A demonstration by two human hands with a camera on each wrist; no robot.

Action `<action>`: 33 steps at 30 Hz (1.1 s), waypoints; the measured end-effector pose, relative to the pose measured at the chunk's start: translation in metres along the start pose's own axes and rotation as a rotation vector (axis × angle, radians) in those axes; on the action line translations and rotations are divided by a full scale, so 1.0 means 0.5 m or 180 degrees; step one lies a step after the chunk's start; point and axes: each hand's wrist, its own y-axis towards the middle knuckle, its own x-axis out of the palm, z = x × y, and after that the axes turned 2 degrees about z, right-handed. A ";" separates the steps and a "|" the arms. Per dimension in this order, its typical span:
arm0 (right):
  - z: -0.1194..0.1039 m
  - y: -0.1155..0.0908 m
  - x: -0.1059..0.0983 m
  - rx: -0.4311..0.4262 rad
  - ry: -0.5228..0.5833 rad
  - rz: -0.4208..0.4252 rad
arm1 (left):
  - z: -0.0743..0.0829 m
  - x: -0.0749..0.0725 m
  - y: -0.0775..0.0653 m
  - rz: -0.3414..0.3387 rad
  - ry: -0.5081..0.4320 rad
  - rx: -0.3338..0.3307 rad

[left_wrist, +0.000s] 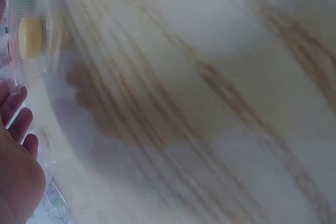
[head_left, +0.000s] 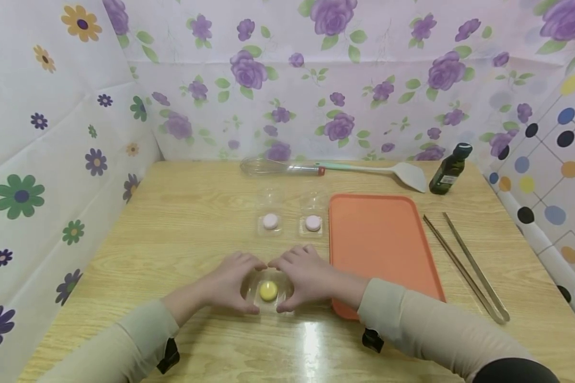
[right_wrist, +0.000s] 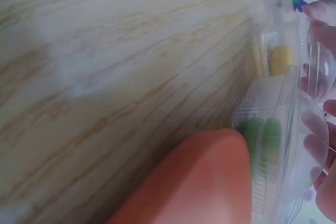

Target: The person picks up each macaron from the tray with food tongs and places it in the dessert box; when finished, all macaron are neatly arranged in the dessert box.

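My left hand [head_left: 231, 282] and right hand [head_left: 307, 276] curve around opposite sides of a small clear plastic box [head_left: 267, 306], thumbs near its front and fingers at its back. Inside lies a yellow macaron [head_left: 268, 291]. Whether the lid is fully down cannot be told. Behind the hands, two open clear boxes each hold a pale pink round macaron, the left one [head_left: 270, 221] and the right one [head_left: 313, 223]. The left wrist view catches the yellow macaron [left_wrist: 31, 36] beyond my left fingers [left_wrist: 20, 124]. Green macarons [right_wrist: 261, 142] in a clear box appear in the right wrist view.
An orange tray [head_left: 383, 234] lies under my right forearm. Metal tongs [head_left: 467, 266] are right of it. Along the back of the wooden table [head_left: 187, 213] stand or lie a whisk [head_left: 278, 167], a white spatula [head_left: 407, 175] and a dark green bottle [head_left: 449, 170]. Patterned cloth walls surround it.
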 end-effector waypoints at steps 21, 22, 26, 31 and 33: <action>0.002 0.015 0.005 0.0118 -0.0074 -0.0205 | -0.005 0.003 -0.008 0.0132 0.0203 0.0028; 0.002 0.016 0.004 0.0137 -0.0063 -0.0206 | -0.006 0.003 -0.006 0.0150 0.0247 0.0042; 0.004 0.017 0.000 0.0196 0.0049 -0.0199 | -0.009 -0.002 -0.001 0.0175 0.0415 0.0046; 0.019 0.012 0.001 0.0305 0.0363 -0.0161 | -0.008 -0.009 0.003 0.0139 0.0517 0.0018; 0.029 0.007 0.000 0.0355 0.0527 -0.0127 | -0.007 -0.010 0.004 0.0137 0.0540 0.0018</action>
